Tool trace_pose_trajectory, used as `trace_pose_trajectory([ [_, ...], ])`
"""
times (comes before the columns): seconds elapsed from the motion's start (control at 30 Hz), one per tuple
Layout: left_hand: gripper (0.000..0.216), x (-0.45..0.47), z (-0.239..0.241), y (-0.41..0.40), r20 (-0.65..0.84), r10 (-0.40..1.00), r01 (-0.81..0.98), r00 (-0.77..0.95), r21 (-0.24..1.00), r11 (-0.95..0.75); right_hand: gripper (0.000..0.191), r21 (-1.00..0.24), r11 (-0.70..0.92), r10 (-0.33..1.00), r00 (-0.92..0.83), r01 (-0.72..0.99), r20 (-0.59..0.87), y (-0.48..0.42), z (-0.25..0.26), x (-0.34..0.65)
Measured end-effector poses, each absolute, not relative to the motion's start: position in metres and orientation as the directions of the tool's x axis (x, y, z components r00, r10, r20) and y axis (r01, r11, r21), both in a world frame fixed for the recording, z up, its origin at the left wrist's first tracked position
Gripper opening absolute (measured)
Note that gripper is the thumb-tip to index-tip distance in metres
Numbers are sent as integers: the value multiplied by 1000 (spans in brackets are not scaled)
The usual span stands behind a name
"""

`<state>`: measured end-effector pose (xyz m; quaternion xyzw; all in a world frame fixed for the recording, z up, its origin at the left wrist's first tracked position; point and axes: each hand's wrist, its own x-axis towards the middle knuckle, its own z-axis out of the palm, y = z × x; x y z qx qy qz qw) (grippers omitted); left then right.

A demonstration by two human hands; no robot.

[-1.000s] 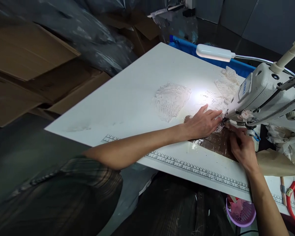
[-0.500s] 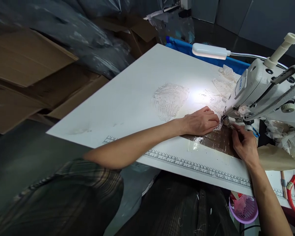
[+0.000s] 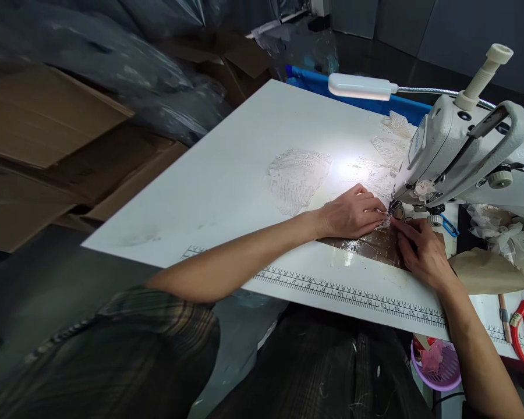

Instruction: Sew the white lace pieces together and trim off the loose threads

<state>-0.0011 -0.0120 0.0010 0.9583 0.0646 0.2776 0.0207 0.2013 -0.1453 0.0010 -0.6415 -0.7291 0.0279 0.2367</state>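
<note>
Since the left hand [image 3: 353, 214] has its fingers pretty much together over the white lace piece [image 3: 385, 224], right at the front of the sewing machine [image 3: 441, 148], and the right hand [image 3: 424, 251] pokes an index finger in, can't tell if either's pinching.

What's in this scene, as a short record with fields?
Left hand: on white lace fabric
Right hand: at the same fabric's edge
Under hands: glossy, flat brown sheet
Equipment: white metal sewing machine
Light: oblong white lamp, flexible silver neck
Surface: flat white tabletop, black printed ruler along near edge
Below: round purple plastic basket holding pink scraps
</note>
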Motion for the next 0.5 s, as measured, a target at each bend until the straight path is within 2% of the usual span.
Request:
trace_pose_trajectory([
  [0.1, 17, -5, 8, -13, 509, 102, 52, 855, 113, -992, 37, -346, 120, 919, 27, 931, 394, -143, 5, 218],
  [0.2, 18, -6, 10, -12, 393, 47, -20, 918, 165, -986, 34, -200, -33, 870, 127, 979, 476, -136, 5, 242],
  [0.27, 28, -5, 8, -11, 335, 65, -4, 940, 200, -980, 36, -120, -111, 888, 153, 987, 435, -130, 4, 256],
  [0.37, 36, -1, 1, -6, 301, 92, 4, 949, 279, -960, 28, -56, -135, 940, 146, 989, 310, -123, 6, 266],
  [0.43, 36, 2, -2, -1, 313, 85, -25, 946, 330, -944, 24, -66, -145, 945, 158, 987, 286, -122, 13, 266],
  [0.5, 36, 5, -3, 1, 341, 85, -52, 936, 375, -926, 22, -128, -160, 926, 194, 979, 323, -127, 23, 262],
])
